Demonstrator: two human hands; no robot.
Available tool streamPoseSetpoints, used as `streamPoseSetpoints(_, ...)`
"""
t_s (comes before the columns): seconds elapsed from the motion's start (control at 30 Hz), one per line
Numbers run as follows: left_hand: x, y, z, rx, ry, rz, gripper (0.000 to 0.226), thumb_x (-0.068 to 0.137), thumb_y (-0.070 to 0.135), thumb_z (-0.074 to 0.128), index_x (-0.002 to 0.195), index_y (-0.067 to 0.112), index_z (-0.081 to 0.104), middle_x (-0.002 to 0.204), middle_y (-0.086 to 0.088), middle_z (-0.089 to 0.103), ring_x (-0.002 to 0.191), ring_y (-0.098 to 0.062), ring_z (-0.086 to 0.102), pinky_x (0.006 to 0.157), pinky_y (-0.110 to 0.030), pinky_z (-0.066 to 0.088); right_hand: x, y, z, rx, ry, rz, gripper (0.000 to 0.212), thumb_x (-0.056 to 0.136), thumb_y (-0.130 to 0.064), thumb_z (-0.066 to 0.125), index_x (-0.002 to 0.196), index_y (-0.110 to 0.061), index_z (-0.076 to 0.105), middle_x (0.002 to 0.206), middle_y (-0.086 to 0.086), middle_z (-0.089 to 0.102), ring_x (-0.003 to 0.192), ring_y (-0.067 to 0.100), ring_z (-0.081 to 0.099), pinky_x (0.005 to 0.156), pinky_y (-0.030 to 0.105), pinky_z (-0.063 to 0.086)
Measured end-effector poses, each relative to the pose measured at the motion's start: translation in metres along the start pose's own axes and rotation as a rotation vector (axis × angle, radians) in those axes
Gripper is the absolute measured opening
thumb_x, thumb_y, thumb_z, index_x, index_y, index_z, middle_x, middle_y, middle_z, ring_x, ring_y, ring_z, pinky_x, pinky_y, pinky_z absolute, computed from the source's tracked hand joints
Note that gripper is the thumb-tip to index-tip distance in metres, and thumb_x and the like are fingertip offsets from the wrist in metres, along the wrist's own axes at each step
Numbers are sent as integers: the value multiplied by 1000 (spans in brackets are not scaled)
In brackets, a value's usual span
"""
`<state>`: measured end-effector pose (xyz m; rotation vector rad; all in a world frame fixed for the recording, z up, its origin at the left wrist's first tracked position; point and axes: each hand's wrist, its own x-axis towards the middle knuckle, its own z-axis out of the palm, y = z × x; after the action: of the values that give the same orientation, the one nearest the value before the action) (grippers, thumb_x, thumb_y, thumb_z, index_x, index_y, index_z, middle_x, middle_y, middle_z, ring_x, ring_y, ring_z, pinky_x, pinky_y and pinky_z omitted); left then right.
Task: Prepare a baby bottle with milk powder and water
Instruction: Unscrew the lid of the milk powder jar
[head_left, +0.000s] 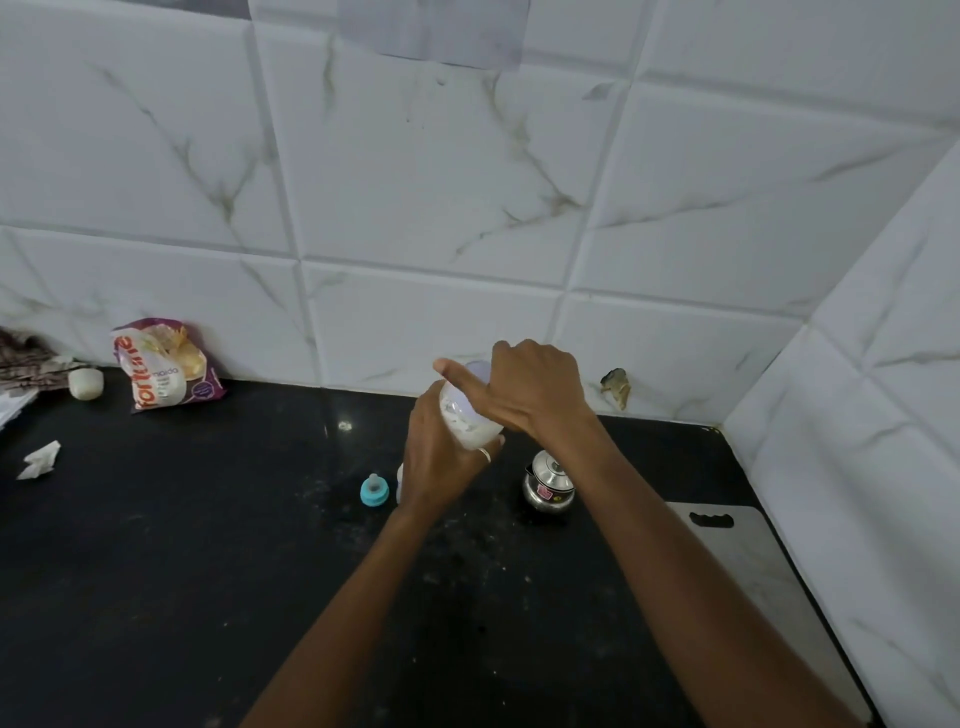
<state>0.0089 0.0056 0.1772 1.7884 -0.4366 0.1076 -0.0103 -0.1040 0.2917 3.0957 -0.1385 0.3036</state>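
Observation:
A clear baby bottle (465, 415) with white milky contents is lifted above the black counter (208, 545), tilted to the right. My left hand (441, 457) grips its lower body from below. My right hand (530, 389) covers the bottle's top, palm over the mouth and thumb stretched left along the bottle. The teal nipple ring (374, 490) lies on the counter just left of my left wrist. A small white item peeks out behind that wrist, mostly hidden.
A steel lidded pot (548, 480) stands right of the bottle. A flour packet (163, 366) leans on the tiled wall at the back left, beside a white cap (85, 383). Crumpled paper (40, 460) lies at left. A grey cutting board (753, 597) lies at right.

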Motion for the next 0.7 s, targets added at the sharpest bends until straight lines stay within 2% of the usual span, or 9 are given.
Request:
streamPoseSetpoints(0.1, 0, 6, 3, 106, 30, 111, 19, 84, 26, 68, 101, 31, 61, 86, 10, 67, 86, -11, 71, 72, -24, 57, -2, -9, 2, -1, -13, -11, 76, 92, -83, 28, 69, -14, 52, 63, -4, 46, 67, 17, 52, 64, 31, 34)
streamPoseSetpoints(0.2, 1, -12, 4, 202, -10, -88, 20, 81, 14, 78, 90, 20, 61, 84, 8, 66, 97, -11, 72, 70, -4, 45, -3, -7, 1, -9, -52, -32, 65, 95, -76, 39, 91, -14, 59, 79, -1, 57, 82, 22, 59, 70, 33, 36)
streamPoseSetpoints(0.27, -6, -24, -4, 170, -12, -116, 62, 71, 26, 91, 123, 21, 58, 119, 6, 67, 113, -5, 63, 89, -13, 48, -5, -1, 1, 15, -95, -71, 64, 93, -72, 47, 112, -13, 61, 103, 4, 65, 94, 25, 62, 73, 33, 38)
streamPoseSetpoints(0.3, -9, -27, -10, 156, -17, -105, 84, 66, 30, 95, 137, 25, 50, 130, 6, 63, 118, -5, 60, 96, -21, 49, -6, 2, 2, 65, -126, -95, 64, 92, -70, 53, 122, -14, 59, 114, 4, 65, 102, 26, 62, 76, 34, 41)
streamPoseSetpoints(0.33, -12, -27, -16, 133, -32, -94, 93, 65, 30, 97, 142, 28, 46, 133, 6, 62, 117, -6, 60, 98, -26, 49, -6, 7, 3, 141, -173, -123, 63, 89, -65, 60, 130, -17, 57, 123, 2, 62, 111, 26, 59, 81, 35, 44)
streamPoseSetpoints(0.43, -15, -22, -26, 105, -130, -81, 88, 64, 26, 98, 137, 30, 48, 119, 15, 64, 104, 0, 62, 94, -24, 52, -5, 22, 5, 364, -359, -260, 74, 81, -41, 81, 146, -29, 47, 145, -5, 48, 130, 22, 44, 100, 38, 44)
streamPoseSetpoints(0.5, -13, -19, -29, 105, -166, -88, 87, 64, 26, 98, 136, 29, 49, 118, 15, 64, 104, 0, 62, 94, -23, 52, -5, 30, 6, 432, -430, -303, 86, 78, -35, 84, 152, -35, 41, 154, -6, 40, 137, 20, 38, 109, 40, 40)
streamPoseSetpoints(0.6, -13, -18, -29, 99, -121, -71, 90, 64, 22, 98, 139, 25, 48, 121, 12, 63, 107, -4, 61, 90, -14, 47, -10, 29, 3, 419, -384, -134, 85, 85, -64, 70, 155, -28, 37, 154, 3, 44, 136, 25, 47, 104, 40, 44)
streamPoseSetpoints(0.7, -11, -16, -21, 146, -65, -29, 94, 65, 24, 97, 143, 20, 46, 130, 3, 61, 118, -13, 60, 98, -24, 49, -14, 12, 0, 168, -292, 82, 92, 86, -87, 38, 135, -11, 52, 124, 10, 65, 97, 25, 59, 79, 37, 45)
